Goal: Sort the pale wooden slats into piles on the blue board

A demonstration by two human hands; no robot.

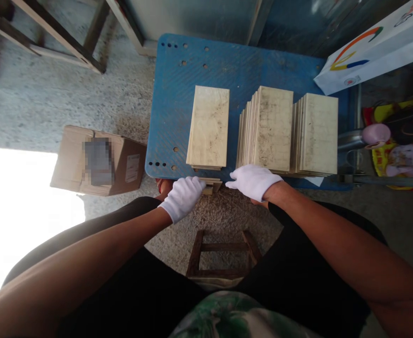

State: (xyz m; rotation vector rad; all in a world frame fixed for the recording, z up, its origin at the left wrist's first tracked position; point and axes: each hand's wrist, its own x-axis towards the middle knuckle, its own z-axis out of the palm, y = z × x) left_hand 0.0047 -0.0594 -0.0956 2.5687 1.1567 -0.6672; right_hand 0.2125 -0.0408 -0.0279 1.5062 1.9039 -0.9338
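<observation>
Gloved left hand (182,198) sits at the low tile pile (211,187) by the near edge of the blue plastic pallet (167,103); gloved right hand (253,182) is just beside it, fingers spread. Can't tell if either grips. On pallet: thin tile stack (208,126), gap, thick tile stack (266,129), touching second thick tile stack (315,134) near the far-right edge.

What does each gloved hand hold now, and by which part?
The left hand touches the side edge of a small tile stack, though a firm grip cannot be told; the right hand holds nothing.
</observation>
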